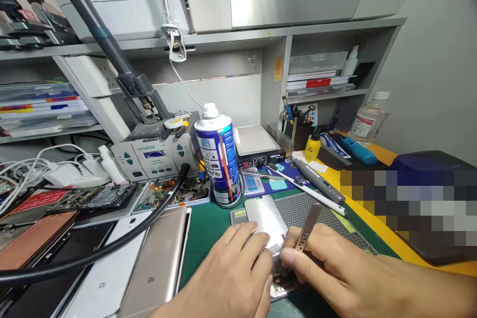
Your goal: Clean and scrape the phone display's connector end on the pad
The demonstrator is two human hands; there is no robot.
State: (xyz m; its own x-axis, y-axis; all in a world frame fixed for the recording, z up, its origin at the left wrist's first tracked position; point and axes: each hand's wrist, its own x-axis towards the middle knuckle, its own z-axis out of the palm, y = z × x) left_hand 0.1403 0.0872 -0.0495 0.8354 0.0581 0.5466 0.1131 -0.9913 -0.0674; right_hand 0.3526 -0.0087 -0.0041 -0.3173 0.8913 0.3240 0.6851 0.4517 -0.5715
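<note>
A phone screen (265,213), its silver metal back facing up, lies on a grey perforated mat (305,216). My left hand (234,268) presses its bent fingers along the left side of this part and holds it; the thumb is hidden. In my right hand (328,263) is a pair of metal tweezers (308,226), pinched between thumb and fingers. They slant with the blunt end up. Their tips are hidden behind my fingers, near the small dark and gold parts at the near end of the phone screen.
A blue spray can (218,159) stands behind my left hand. Several phones, one with a gold back (154,258), lie left under a black hose (141,228). A grey soldering station (152,156), a small heating plate (257,141), a white pen-like tool (309,191) and a yellow bottle (312,148) sit farther back.
</note>
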